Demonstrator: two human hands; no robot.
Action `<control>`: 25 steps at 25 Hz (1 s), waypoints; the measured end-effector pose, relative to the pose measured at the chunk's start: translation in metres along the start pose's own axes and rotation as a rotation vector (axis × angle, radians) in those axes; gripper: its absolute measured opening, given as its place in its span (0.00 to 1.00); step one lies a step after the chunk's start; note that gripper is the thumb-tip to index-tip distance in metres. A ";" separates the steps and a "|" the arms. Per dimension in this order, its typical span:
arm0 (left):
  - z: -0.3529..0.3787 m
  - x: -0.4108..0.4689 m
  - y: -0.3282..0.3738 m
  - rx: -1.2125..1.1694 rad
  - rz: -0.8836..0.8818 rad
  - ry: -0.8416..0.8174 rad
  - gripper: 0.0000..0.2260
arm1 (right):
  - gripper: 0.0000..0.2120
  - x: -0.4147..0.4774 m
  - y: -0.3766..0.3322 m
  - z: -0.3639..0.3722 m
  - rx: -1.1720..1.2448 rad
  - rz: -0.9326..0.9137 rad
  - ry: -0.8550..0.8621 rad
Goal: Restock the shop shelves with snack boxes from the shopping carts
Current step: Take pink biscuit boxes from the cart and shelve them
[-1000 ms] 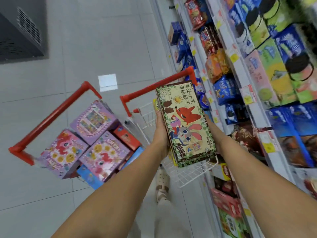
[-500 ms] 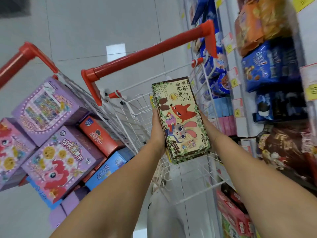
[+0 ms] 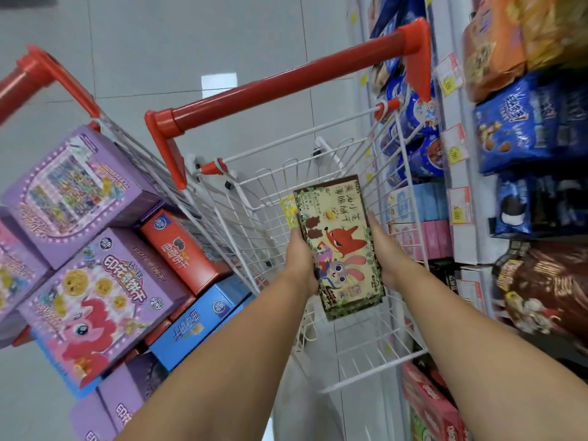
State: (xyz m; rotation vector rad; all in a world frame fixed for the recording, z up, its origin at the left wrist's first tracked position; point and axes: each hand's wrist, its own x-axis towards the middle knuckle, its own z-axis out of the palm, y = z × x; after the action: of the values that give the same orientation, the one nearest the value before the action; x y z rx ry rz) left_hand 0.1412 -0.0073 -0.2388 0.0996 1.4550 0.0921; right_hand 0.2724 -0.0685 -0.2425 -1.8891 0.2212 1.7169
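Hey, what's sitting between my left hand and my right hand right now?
The fox-and-rabbit snack box, gripped at its long edges by the left hand and right hand. The head view shows it.

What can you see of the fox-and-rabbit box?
Flat rectangular cardboard snack box, cream front, leafy green border, brown edges, cartoon fox above a rabbit, Chinese print. Looks closed and undented, face to camera. Left hand and right hand grip its long sides, holding it over the white wire cart. A yellow edge shows behind its top left.
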 end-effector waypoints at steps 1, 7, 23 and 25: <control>0.001 0.002 0.001 -0.006 -0.006 0.025 0.30 | 0.28 -0.004 -0.003 0.001 -0.008 0.003 0.026; 0.003 -0.070 0.029 0.213 0.029 -0.056 0.22 | 0.28 -0.063 -0.027 0.029 -0.268 -0.098 0.238; -0.266 -0.232 0.130 0.361 0.528 0.088 0.07 | 0.14 -0.191 -0.005 0.252 -0.379 -0.569 0.104; -0.295 -0.228 0.126 0.515 0.458 0.251 0.09 | 0.19 -0.184 0.004 0.268 -0.523 -0.474 0.118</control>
State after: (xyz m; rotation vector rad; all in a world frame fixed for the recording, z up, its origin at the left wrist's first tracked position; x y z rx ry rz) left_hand -0.1778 0.0927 -0.0318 0.8688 1.6552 0.1024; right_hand 0.0107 0.0191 -0.0712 -2.1758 -0.6442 1.4184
